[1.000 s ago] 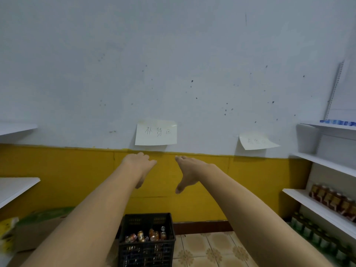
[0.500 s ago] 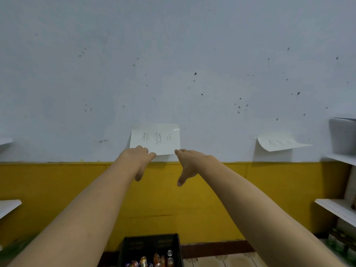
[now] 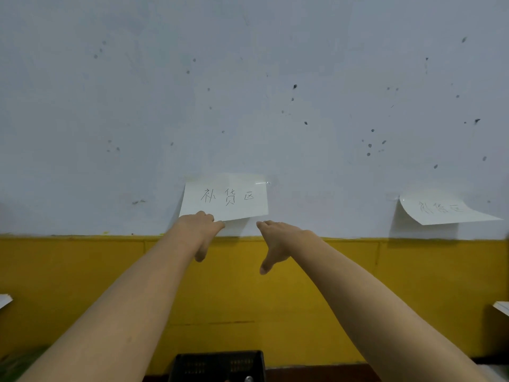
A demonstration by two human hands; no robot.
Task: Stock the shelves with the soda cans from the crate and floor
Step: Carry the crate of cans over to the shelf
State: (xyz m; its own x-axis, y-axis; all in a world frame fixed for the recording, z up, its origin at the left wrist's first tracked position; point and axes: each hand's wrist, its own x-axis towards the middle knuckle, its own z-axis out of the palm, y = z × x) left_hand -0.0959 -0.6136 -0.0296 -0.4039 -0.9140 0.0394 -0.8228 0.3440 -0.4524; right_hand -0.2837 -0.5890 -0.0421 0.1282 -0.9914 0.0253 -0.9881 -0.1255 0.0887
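- Both arms reach out toward the wall. The left hand (image 3: 199, 230) and the right hand (image 3: 278, 239) are up near a paper note (image 3: 224, 197) stuck on the wall.
- The left hand's fingers look loose and hold nothing. They lie over the bottom edge of the note, but I cannot tell if they touch it.
- The right hand's fingers are loose too, with the thumb pointing down. It holds nothing and sits just below the note's right corner.
- A second note (image 3: 440, 210) hangs on the wall far to the right. It curls away from the wall.
- The black crate (image 3: 217, 363) sits on the floor by the yellow part of the wall, at the bottom edge of the view. Only its back rim shows. One shiny can top (image 3: 248, 379) peeks out inside it.
- A bit of a white shelf (image 3: 502, 308) shows at the right edge, and another bit (image 3: 5, 300) at the left edge. No cans show on those bits.
- I think the job is at the start or between trips. No can is in a hand, and at least one can waits in the crate.
- Next the hands would need to go down to the crate.
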